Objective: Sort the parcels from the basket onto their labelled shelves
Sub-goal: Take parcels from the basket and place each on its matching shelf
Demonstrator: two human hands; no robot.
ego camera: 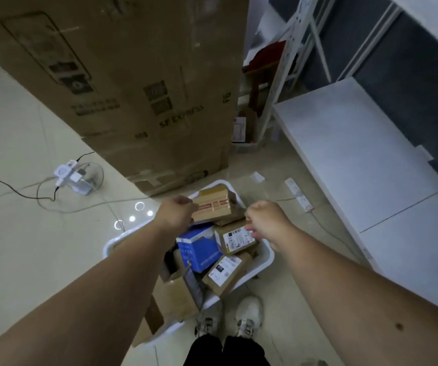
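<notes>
A taped parcel (213, 207) is pinched by the left hand (177, 213) over the basket (266, 256); the right hand (264, 220) is curled, holding nothing; one-sided, the parcel could be dropped

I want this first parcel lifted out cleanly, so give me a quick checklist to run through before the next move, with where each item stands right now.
1. Left hand has hold of the taped brown parcel: ok, its fingers curl onto the parcel's left end.
2. Right hand supports the parcel: not ok, it is apart from it, over the labelled brown box.
3. Parcel is free to lift: ok, it lies on top of the pile, nothing over it.
4. Parcel's label read: cannot tell, print is too blurred.
5. White basket steady on the floor: cannot tell.
6. Shelf has room: ok, the white surface at right is bare.
</notes>
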